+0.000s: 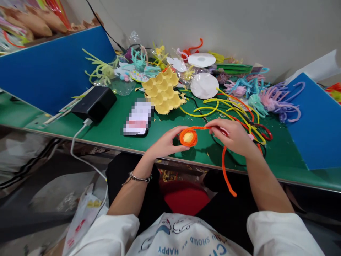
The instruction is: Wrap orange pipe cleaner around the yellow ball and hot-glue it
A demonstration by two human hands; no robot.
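Near the table's front edge, my left hand (172, 143) grips a round coil of orange pipe cleaner (182, 139) between thumb and fingers. A pale yellow piece (188, 137) sits in the middle of the coil. From its top, a strand of orange pipe cleaner (199, 127) runs right to my right hand (231, 137), whose thumb and fingers pinch it. The loose end (228, 177) hangs below my right hand, past the table edge. Just beyond my hands lies a yellow egg-carton piece (163, 91).
A phone (138, 117) and a black box (94, 103) with a white cable (77, 137) are at left. Yellow and red pipe cleaners (234, 110) lie at right. White discs (204, 85) and fuzzy bundles (269, 97) line the back. Blue panels (317, 121) stand at both sides.
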